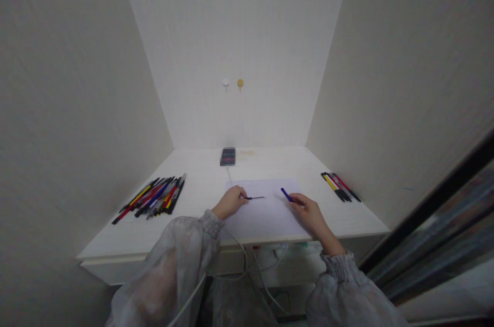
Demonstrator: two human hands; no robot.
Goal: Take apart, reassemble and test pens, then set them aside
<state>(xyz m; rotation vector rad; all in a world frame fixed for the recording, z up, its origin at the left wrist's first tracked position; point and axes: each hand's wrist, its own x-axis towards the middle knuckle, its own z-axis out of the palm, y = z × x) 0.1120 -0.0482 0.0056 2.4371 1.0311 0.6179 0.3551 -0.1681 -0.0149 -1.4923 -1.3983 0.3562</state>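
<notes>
My left hand rests on a white sheet of paper and pinches a thin black pen refill that points right. My right hand lies on the paper's right side, its fingers closed round a blue pen part that sticks out up and left. The two pieces are apart, a short gap between them. Both wrists wear loose grey sleeves.
A pile of several coloured pens lies at the left of the white desk. A smaller group of pens sits at the right. A dark phone with a white cable stands at the back. Walls close in on three sides.
</notes>
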